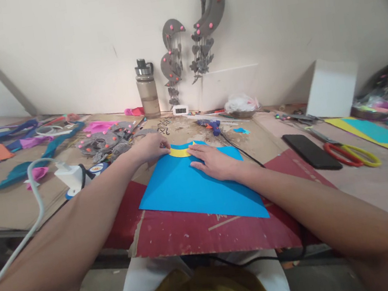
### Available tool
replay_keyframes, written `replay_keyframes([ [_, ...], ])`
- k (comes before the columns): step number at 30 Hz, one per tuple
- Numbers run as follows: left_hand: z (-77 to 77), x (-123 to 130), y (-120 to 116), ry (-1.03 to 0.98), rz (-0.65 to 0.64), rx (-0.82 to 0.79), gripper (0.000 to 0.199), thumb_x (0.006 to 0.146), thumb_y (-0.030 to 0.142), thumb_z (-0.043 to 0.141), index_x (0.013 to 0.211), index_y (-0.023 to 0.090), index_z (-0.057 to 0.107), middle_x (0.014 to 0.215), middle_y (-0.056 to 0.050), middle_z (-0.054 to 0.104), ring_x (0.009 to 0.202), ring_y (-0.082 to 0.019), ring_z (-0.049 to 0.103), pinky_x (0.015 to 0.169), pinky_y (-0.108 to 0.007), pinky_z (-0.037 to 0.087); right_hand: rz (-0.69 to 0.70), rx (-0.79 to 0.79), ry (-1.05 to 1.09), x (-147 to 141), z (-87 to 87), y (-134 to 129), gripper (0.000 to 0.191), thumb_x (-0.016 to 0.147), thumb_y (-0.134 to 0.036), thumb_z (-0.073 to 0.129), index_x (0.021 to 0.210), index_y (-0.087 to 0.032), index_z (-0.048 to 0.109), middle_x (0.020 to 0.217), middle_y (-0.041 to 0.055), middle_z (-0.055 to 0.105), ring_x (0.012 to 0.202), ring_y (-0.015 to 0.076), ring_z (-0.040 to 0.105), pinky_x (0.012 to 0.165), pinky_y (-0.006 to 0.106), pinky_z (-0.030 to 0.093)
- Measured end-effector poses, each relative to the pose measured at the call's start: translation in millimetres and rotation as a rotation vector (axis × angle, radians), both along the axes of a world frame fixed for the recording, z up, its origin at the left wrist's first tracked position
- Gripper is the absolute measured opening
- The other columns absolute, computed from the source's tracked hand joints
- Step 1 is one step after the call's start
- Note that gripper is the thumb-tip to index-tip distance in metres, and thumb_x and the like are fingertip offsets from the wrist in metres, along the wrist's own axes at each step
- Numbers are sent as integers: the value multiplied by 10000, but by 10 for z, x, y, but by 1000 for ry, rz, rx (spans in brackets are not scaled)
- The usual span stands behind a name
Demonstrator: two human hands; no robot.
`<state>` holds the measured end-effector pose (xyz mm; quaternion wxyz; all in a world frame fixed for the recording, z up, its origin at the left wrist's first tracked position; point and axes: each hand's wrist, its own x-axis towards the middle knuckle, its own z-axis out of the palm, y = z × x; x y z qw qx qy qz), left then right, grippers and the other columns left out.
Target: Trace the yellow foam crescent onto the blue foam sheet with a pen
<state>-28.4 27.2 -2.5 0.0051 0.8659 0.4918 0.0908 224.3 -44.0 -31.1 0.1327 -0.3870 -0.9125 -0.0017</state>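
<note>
A blue sheet point(193, 189) of paper or felt lies before me on the red cardboard. Near its far edge is a curved yellow piece point(179, 153), partly covered by my hands. My left hand point(153, 147) has its fingers curled in a pinch at the left end of the yellow piece. Stretched out flat, my right hand point(214, 162) rests on the blue sheet, its fingertips on the right end of the yellow piece.
Behind the sheet are a glue gun point(210, 126), a small digital clock point(180, 110) and a water bottle point(148, 91). A phone point(310, 151) and scissors point(348, 152) lie at right. A white charger plug point(70, 176) with its cable and grey felt pieces point(103, 141) are at left.
</note>
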Motion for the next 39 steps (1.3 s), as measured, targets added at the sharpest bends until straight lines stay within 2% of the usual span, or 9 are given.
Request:
replay_keyframes([
  [6, 13, -14, 2, -10, 47, -19, 210, 776, 281, 641, 911, 219, 790, 899, -14, 775, 827, -173, 687, 687, -216, 464, -19, -55, -7, 0, 11, -10, 533, 1020, -451, 401, 1450, -157, 515, 1544, 129, 468, 1457, 283, 390, 1209, 477, 307],
  [12, 14, -15, 13, -4, 72, -27, 201, 770, 295, 655, 891, 223, 799, 870, -12, 777, 826, -178, 686, 688, -216, 460, -60, -73, -9, -19, 43, -57, 488, 1020, -449, 400, 1432, -224, 535, 1546, 105, 470, 1456, 289, 386, 1197, 556, 284],
  [21, 3, -18, 14, -14, 72, -17, 199, 762, 297, 647, 868, 227, 802, 873, -13, 778, 832, -186, 688, 671, -221, 459, -69, -84, -23, -27, 60, -72, 516, 1023, -449, 396, 1451, -186, 513, 1556, 117, 455, 1459, 303, 375, 1188, 574, 284],
  [24, 10, -20, 20, -19, 68, -15, 196, 758, 299, 652, 861, 226, 803, 865, -13, 781, 816, -183, 685, 658, -220, 453, -77, -71, -35, -31, 69, -79, 502, 1023, -448, 396, 1445, -209, 522, 1551, 108, 465, 1454, 302, 385, 1176, 568, 302],
  [33, 105, -135, -5, -56, 93, 7, 198, 779, 299, 636, 780, 184, 798, 751, -18, 757, 703, -180, 661, 594, -250, 417, -68, -69, -34, -22, 54, -62, 499, 1020, -461, 396, 1436, -222, 533, 1549, 103, 467, 1455, 294, 385, 1187, 541, 295],
  [36, 126, -145, -38, -74, 70, 22, 208, 801, 294, 623, 781, 173, 791, 762, -20, 753, 713, -178, 662, 607, -250, 423, -63, -71, -31, -20, 59, -64, 499, 1022, -462, 394, 1435, -220, 532, 1549, 99, 468, 1453, 296, 387, 1183, 553, 297],
  [39, 140, -97, -82, -79, -32, 11, 239, 842, 304, 604, 916, 186, 798, 878, -23, 767, 797, -171, 673, 666, -233, 446, -64, -70, -30, -25, 67, -69, 496, 1023, -450, 398, 1435, -209, 532, 1548, 106, 468, 1447, 303, 392, 1174, 550, 312],
])
